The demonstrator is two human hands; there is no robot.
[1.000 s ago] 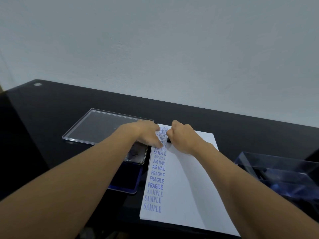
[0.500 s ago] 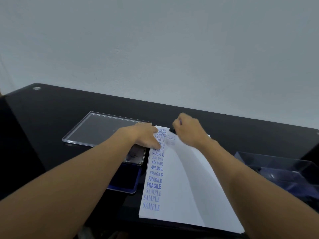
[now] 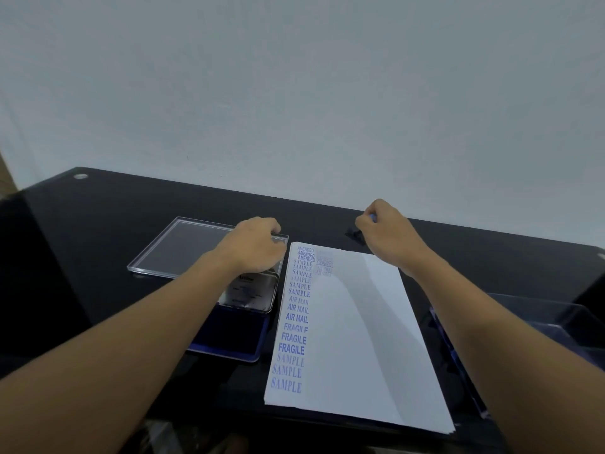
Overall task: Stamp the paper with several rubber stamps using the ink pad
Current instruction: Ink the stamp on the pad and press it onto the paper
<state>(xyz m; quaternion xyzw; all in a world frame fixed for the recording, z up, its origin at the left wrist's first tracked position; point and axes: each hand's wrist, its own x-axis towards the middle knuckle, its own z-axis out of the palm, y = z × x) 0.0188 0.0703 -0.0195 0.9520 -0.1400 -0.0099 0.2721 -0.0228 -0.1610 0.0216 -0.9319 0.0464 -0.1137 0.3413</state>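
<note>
Paper (image 3: 353, 339) lies mid worktop (image 3: 114, 217), stamped rows down its left edge. Ink pad (image 3: 229, 339) sits just left of it, with its open lid (image 3: 252, 293) on the far side. Acrylic lid (image 3: 183, 247) lies behind that, left hand (image 3: 252, 247) over its right corner. Acrylic box (image 3: 540, 322) sits right of the paper. Right hand (image 3: 386, 234) holds a rubber stamp (image 3: 355, 232) behind the paper's far edge.

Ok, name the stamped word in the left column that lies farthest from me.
AMENDED, three small imprints at the paper's far end; SAMPLE, AIR MAIL and FRAGILE all sit closer to you.
</note>
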